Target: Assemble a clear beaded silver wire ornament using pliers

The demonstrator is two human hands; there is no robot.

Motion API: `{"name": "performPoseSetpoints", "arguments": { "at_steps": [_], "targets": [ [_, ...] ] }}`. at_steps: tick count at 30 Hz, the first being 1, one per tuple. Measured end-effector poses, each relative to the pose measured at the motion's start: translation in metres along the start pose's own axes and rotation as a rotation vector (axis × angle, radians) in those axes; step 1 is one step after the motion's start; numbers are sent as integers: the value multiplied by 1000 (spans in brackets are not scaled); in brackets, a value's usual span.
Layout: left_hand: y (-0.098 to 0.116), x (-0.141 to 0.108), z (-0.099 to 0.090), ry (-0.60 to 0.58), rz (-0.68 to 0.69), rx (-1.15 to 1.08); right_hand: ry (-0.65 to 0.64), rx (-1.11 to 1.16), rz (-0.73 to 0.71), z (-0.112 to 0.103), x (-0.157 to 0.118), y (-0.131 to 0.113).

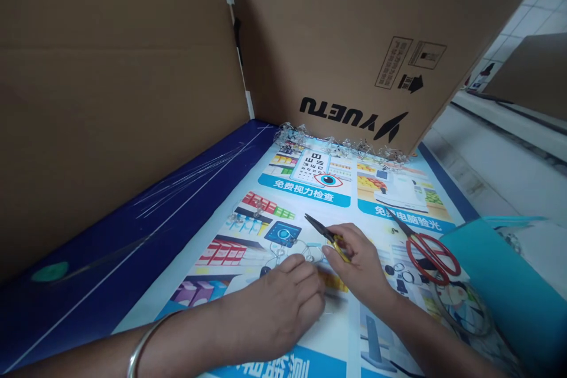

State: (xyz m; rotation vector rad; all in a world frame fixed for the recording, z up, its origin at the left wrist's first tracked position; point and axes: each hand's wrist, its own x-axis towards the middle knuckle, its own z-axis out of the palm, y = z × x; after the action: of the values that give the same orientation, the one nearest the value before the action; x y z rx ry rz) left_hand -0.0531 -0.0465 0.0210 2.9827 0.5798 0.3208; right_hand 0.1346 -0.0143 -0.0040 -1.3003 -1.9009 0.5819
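Observation:
Low over a printed poster (274, 159), my left hand (283, 301) is closed, its fingertips at a thin clear wire piece (305, 251) with looped shapes. Exactly how the fingers grip the wire is partly hidden by the hand itself. My right hand (358, 260) is wrapped round pliers (325, 231) with dark narrow jaws and yellow handles. The jaws point up and left, away from the wire, and look closed. Both hands are close together, the right thumb near the wire's right end.
Red-handled scissors (432, 257) lie right of my right hand, beside a coil of clear wire (465, 310) and a teal box (496, 277). Cardboard walls (133, 71) stand at the left and back. Several clear wire pieces (345, 147) line the back edge; clear strands (190, 180) lie left.

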Motion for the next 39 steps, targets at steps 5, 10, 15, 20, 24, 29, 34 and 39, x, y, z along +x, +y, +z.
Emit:
{"name": "performPoseSetpoints", "arguments": {
  "at_steps": [5,10,15,20,24,29,34,39],
  "targets": [
    [-15,-11,2,112,-277,-486,-10,36,-12,-2,-1,-2],
    [-30,-8,1,253,-587,-867,-25,32,0,-2,-1,-3],
    [-40,-8,0,394,-700,-1001,-11,-5,-32,-1,-1,-2],
    [-48,-11,1,457,-782,-860,71,-280,-219,-6,-3,0],
    [-50,-12,-2,485,-785,-626,62,-469,-367,-12,-3,2],
    [-55,-21,0,294,-495,-104,21,-413,-392,-14,0,7],
    [-60,-26,4,292,-428,-42,-52,-127,-140,-15,4,8],
    [-60,-22,0,379,-425,-321,-117,-60,-39,-14,6,6]
  ]
}}
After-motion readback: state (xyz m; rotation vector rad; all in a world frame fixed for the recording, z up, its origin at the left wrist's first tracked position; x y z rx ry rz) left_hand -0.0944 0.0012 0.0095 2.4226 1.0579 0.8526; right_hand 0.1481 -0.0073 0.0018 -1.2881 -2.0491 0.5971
